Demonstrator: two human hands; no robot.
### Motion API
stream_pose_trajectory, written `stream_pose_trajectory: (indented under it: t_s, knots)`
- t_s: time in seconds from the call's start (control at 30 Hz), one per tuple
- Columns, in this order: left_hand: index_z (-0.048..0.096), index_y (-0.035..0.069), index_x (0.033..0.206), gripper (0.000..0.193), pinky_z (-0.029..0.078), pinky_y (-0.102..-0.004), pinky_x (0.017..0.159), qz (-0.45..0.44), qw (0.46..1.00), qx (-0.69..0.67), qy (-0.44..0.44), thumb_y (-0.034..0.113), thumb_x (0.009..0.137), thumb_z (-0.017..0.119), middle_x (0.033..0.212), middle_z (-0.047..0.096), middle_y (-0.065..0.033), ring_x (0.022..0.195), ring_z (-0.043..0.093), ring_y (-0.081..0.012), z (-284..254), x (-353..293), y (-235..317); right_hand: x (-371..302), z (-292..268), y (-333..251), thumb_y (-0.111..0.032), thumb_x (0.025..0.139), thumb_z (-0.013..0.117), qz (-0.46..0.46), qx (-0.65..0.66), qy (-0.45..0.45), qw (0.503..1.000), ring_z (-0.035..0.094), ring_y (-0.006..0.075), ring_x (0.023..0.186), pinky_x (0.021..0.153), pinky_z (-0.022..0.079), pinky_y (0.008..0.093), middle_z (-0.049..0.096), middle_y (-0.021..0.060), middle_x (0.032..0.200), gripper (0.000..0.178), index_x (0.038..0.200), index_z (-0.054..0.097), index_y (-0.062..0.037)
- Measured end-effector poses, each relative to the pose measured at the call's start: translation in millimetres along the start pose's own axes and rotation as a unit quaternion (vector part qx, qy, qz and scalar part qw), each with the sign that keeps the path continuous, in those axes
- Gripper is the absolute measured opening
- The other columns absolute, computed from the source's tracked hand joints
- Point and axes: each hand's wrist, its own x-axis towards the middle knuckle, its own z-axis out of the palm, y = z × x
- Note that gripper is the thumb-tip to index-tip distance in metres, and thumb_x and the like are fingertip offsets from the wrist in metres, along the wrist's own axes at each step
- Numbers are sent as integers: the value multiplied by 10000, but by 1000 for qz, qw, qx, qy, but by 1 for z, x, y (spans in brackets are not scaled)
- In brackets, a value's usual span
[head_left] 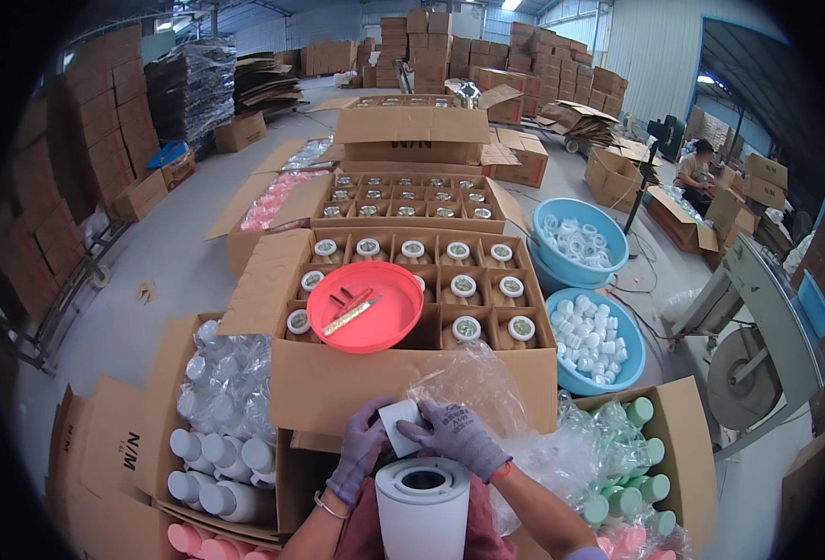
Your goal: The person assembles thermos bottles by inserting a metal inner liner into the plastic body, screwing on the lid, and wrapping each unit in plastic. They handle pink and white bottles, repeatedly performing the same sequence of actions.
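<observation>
Both my gloved hands meet above my lap. My left hand [360,450] and my right hand [465,439] are closed round a small white plastic piece [399,427], lid- or cup-like; its exact kind I cannot make out. Right below them stands a white cylinder [422,513] with a round hole in its ringed top. Clear plastic film [473,378] lies crumpled beside my right hand. In front is an open carton [412,387] with cardboard dividers, holding several white-rimmed bottles [466,329]. A red bowl [389,322] with a knife and small tools rests on it.
To the left, a carton holds white-capped bottles [230,485] and clear-wrapped ones. Green-capped bottles [625,502] fill a box at right. Blue basins hold white caps [588,338] and white rings [576,241]. A grey machine [758,345] stands far right; a person [695,175] sits beyond.
</observation>
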Motion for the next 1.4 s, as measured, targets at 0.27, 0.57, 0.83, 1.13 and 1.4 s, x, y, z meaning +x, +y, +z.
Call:
stream_pose_trajectory:
  t_s: [0.27, 0.57, 0.83, 1.13, 1.4]
  knots:
    - [572, -1, 1295, 372, 525, -310, 907, 367, 895, 224, 119, 19, 924, 583, 1246, 597, -121, 1064, 626, -185, -17, 77, 114, 41, -14, 1, -372, 853, 724, -171, -96, 294, 935, 527, 360, 1206, 1010, 427, 466, 534, 191, 1298, 604, 1357, 535, -97]
    - [578, -64, 1298, 473, 439, -390, 1083, 8, 974, 89, -208, 323, 1039, 499, 1271, 642, -161, 1186, 617, -239, -41, -10, 44, -103, 54, 150, -443, 808, 710, 129, -295, 103, 941, 580, 341, 1113, 957, 438, 502, 584, 129, 1264, 459, 1146, 656, -138]
    - [546, -65, 1329, 662, 395, -408, 1122, -168, 935, -214, -227, 502, 1040, 363, 1345, 589, -198, 1257, 563, -267, -12, -55, -17, -101, -3, -36, -216, 832, 736, -220, 210, 82, 949, 627, 328, 991, 953, 484, 437, 660, 123, 1078, 324, 1102, 674, -47]
    - [591, -44, 1283, 380, 451, -332, 1032, 30, 994, 27, -105, 211, 1036, 457, 1257, 648, -144, 1164, 608, -221, 0, -93, 25, -111, -3, 10, -227, 810, 750, -209, 215, 18, 954, 488, 351, 1303, 1130, 352, 461, 573, 150, 1323, 447, 1227, 680, -82]
    - [519, -51, 1324, 522, 420, -432, 1114, 96, 990, -98, -11, 365, 1069, 333, 1283, 622, -187, 1217, 595, -305, -64, -67, -13, -98, 10, 42, -477, 1064, 305, -47, 530, 284, 797, 414, 273, 1395, 1202, 261, 448, 489, 172, 1444, 639, 1424, 429, 36]
